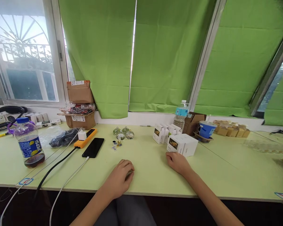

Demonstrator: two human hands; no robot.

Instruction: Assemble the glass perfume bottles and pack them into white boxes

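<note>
- Boxes of smooth white card (190,145), sharp-edged and printed with a dark picture panel, stand side by side on the right half of a pale yellow-green table (148,179); more white cartons (158,134) stand just behind them.
- Right hand (179,164), knuckles up and fingers folded under, lies at the boxes' lower front edge; whether it touches or pinches anything cannot be told.
- Left hand (119,179), palm down near the table's front edge, curls its fingers loosely, with a gap by the thumb; whether anything sits beneath cannot be told.
- Beyond the left hand, shiny little cylinders (114,144), silvery and gold, stand before a cluster of clear, rounded ornaments (120,136).
- To their left lie a glossy black phone (93,147), an orange power strip (89,138) and a plastic soda bottle (29,144), its dark liquid low.
- Behind the boxes rise a ribbed clear water bottle (179,121) and a blue cup (206,129), with small tan cartons (232,131) to the right.
- Creased green cloth curtains (165,56) hang across the windows.
</note>
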